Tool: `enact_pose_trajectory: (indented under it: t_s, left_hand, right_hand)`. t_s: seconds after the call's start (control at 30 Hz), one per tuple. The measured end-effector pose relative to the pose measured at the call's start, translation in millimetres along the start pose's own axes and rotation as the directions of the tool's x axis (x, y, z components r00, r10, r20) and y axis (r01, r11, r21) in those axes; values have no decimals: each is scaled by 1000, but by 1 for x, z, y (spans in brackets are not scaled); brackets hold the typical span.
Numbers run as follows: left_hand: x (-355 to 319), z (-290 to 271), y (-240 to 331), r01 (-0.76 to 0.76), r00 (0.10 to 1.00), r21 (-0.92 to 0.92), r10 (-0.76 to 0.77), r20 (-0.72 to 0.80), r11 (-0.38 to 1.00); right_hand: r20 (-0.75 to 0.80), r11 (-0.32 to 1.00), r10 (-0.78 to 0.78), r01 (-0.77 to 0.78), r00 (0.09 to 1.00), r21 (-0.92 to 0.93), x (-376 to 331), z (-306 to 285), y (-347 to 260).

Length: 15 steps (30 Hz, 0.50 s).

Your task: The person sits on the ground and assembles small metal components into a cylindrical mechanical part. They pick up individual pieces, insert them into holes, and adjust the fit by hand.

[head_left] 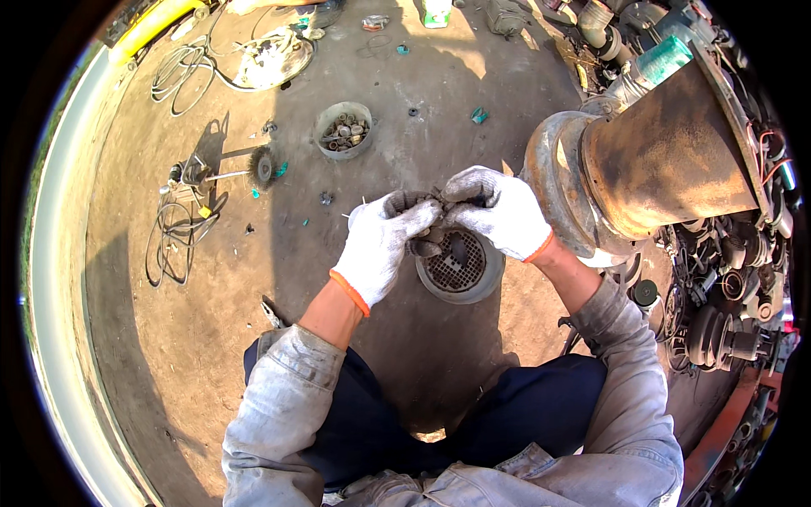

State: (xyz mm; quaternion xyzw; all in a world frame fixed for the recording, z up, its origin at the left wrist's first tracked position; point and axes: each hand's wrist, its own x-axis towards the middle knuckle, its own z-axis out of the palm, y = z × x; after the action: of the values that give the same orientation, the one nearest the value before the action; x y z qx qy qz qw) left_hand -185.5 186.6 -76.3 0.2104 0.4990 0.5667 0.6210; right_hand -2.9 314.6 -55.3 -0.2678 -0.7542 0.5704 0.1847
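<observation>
My left hand (pixel 379 242) and my right hand (pixel 503 209) wear white knitted gloves with orange cuffs and grey, dirty fingertips. Their fingertips meet in front of me, closed in a pinch. Whatever small dark piece sits between them is mostly covered by the gloves, so its kind cannot be made out. Just beneath the hands, a round metal drum or basin (pixel 465 297) with a square-holed grate inside stands on the ground. A dark lump (pixel 459 250) appears over the grate, partly behind my fingers.
Ahead stands a bucket (pixel 342 154) of small metal parts. At left lie a power tool (pixel 194 171) with a wire wheel (pixel 263 167) and a looped cord (pixel 173 245). A large rusty flanged pipe (pixel 676 152) crowds the right, before piled scrap parts (pixel 718 338).
</observation>
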Motion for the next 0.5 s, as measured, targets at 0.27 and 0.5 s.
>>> enact_pose_trajectory:
  t_s: [0.27,0.5]
  left_hand:
    - [2,5,-5,-30,999,-115,28,-21,993]
    - [0,8,-1,-51,998,-116,46,-49,992]
  right_hand:
    - [-132,994,-96,88,987,-61,-6,5,6]
    - [-131,982,-152,135,980,-134,-5,4,1]
